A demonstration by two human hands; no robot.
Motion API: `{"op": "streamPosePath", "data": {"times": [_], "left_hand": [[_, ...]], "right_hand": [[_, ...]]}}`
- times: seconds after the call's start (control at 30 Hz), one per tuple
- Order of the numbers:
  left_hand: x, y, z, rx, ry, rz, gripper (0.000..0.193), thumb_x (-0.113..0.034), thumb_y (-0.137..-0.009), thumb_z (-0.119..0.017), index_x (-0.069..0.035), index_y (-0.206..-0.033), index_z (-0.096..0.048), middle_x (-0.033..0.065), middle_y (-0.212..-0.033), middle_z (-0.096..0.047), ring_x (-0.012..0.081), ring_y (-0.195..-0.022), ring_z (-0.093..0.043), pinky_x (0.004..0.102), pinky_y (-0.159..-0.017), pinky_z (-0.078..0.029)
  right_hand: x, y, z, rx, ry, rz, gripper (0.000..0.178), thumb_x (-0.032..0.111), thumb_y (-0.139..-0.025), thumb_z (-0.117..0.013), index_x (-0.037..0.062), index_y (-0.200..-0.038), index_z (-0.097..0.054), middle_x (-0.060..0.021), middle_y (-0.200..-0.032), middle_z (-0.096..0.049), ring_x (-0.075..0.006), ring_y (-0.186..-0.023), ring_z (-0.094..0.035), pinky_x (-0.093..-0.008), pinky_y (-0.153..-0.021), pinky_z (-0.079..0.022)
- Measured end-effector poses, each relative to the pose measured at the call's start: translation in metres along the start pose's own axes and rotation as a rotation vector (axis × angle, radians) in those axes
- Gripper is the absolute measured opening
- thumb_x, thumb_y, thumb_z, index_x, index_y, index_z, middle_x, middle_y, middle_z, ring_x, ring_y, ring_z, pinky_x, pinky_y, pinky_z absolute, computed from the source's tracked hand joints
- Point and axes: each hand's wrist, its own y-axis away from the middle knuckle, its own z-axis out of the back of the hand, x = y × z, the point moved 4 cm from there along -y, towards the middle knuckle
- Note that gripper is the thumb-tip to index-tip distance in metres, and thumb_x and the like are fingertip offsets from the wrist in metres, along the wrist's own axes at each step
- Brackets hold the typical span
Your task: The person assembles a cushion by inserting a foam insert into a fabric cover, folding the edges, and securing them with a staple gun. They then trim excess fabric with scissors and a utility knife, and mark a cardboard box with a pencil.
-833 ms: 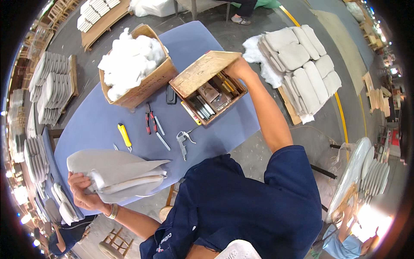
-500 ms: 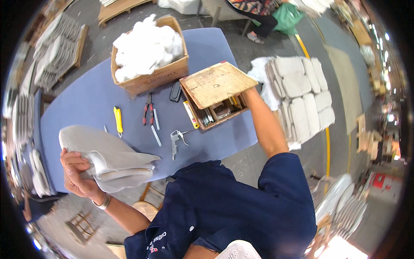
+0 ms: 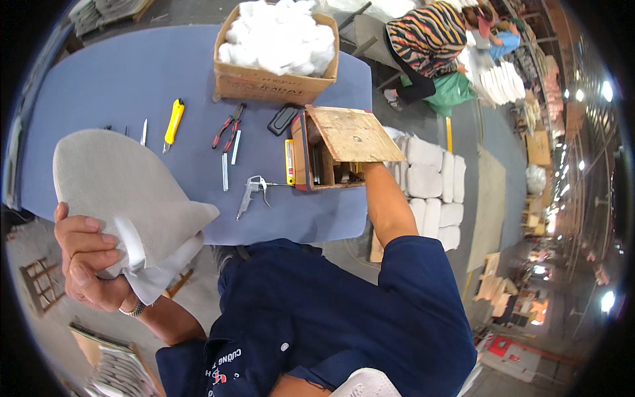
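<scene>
My left hand point(image 3: 87, 261) is closed around the edge of a grey fabric cushion point(image 3: 122, 175), with white padding showing at its open side. The cushion is held up over the table's near left edge. My right forearm point(image 3: 390, 205) reaches to a wooden box point(image 3: 300, 155), and the hand is hidden under its tilted wooden lid point(image 3: 356, 135). Small items lie inside the box's compartments. Left of the box rest a silver air blow gun point(image 3: 250, 194), red-handled pliers point(image 3: 229, 128), two clear strips and a yellow utility knife point(image 3: 174, 124).
A cardboard box point(image 3: 264, 86) heaped with white fluffy filling point(image 3: 281, 36) stands at the back of the blue table point(image 3: 132, 69). Stacked grey cushions point(image 3: 430, 172) are on the right. Farther back, a person in a striped top point(image 3: 426, 33) bends beside a green bag point(image 3: 451, 94).
The view has shifted, bringing more of the back right into sight. My left hand has turned the cushion more upright. My right hand stays under the box lid.
</scene>
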Motion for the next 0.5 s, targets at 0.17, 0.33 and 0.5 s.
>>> {"op": "streamPosePath", "data": {"times": [0.17,0.33,0.5], "left_hand": [[0.013,0.018,0.029,-0.077,0.092,-0.092,0.04,-0.029,-0.091,-0.038,-0.013,-0.055,-0.045,0.0059,-0.058,-0.053,0.0249,-0.076,-0.055,0.0637,-0.109,-0.035],[0.027,0.034,0.07,-0.105,0.041,-0.046,0.037,-0.03,-0.094,-0.032,-0.019,-0.058,-0.037,-0.0007,-0.064,-0.05,0.0223,-0.084,-0.054,0.0638,-0.112,-0.032],[0.049,0.034,0.101,-0.189,0.181,-0.101,0.041,-0.031,-0.096,-0.029,-0.018,-0.058,-0.042,-0.001,-0.061,-0.052,0.0216,-0.081,-0.058,0.0587,-0.115,-0.032]], "right_hand": [[-0.002,-0.003,-0.007,0.027,0.041,0.026,0.037,0.03,-0.09,-0.069,0.0123,-0.122,-0.068,-0.0141,-0.116,-0.072,-0.0306,-0.104,-0.07,-0.0387,-0.087,-0.057],[-0.01,0.0,-0.012,0.049,0.075,0.035,0.036,0.029,-0.09,-0.069,0.0117,-0.121,-0.068,-0.0142,-0.115,-0.073,-0.0304,-0.102,-0.07,-0.0385,-0.086,-0.057],[-0.019,0.015,-0.005,0.065,0.093,0.029,0.035,0.028,-0.09,-0.069,0.0111,-0.121,-0.068,-0.0143,-0.114,-0.073,-0.0303,-0.101,-0.071,-0.0384,-0.084,-0.057]]}}
